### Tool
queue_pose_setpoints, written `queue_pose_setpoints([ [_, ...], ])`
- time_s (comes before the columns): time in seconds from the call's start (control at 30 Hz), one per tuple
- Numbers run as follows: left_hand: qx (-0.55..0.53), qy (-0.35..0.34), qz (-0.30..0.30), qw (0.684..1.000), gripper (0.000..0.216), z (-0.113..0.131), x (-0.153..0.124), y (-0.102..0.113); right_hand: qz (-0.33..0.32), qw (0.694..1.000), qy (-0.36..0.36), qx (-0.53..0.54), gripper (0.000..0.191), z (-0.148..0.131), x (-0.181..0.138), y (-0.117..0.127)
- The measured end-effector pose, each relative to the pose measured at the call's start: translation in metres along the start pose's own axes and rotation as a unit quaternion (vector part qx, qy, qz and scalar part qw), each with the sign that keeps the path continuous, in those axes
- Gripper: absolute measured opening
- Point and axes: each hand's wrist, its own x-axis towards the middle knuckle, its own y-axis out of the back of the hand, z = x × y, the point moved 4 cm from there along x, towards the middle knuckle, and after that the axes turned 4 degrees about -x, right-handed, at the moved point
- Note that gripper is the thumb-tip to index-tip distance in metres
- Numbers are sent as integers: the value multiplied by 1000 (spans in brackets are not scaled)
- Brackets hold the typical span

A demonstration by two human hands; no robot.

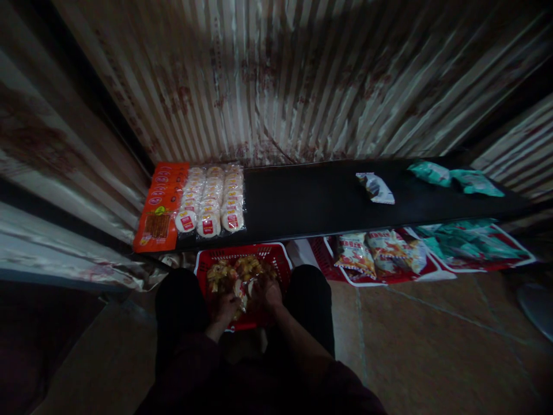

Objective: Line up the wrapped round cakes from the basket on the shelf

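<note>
Between my knees is a red plastic basket with a white rim, holding several gold-brown wrapped pieces. Both my hands reach down into it. A shiny clear-wrapped packet with white and red on it lies between them. My left hand has its fingers closed on the packet's near left side. On the right side of the packet, my right hand is bent with curled fingers, partly lost in the dim light. What else its fingers touch is hard to make out.
A black shelf runs behind the basket. On it are an orange packet, rows of clear-wrapped round white cakes, a white packet and teal packets. More red baskets with snack bags stand to the right.
</note>
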Motion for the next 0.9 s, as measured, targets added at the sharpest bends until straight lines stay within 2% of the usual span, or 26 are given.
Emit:
queue_pose_setpoints([
  [0.13,6,-40,-2,999,9,5,-17,0,111,993,23,29,42,-2,-2,13],
  [0.2,-5,-48,2,999,9,10,-22,2,132,989,43,56,38,-4,-5,17],
  [0.33,-62,-48,8,997,7,18,-26,6,95,989,56,97,32,-8,-12,17],
  [0.5,-174,-30,6,984,17,23,-32,11,41,985,68,156,34,-11,-20,12],
  [0.6,-221,-12,-11,975,18,25,-38,13,7,975,43,220,40,-10,-22,8],
  [0.67,-242,-4,-25,970,19,27,-42,14,-15,957,7,290,49,-9,-23,3],
  [0.77,-272,11,-53,961,18,25,-46,13,-70,907,-36,414,62,-9,-23,-6],
  [0.9,-277,29,-76,957,9,18,-47,9,-132,844,-54,518,64,-12,-24,-15],
])
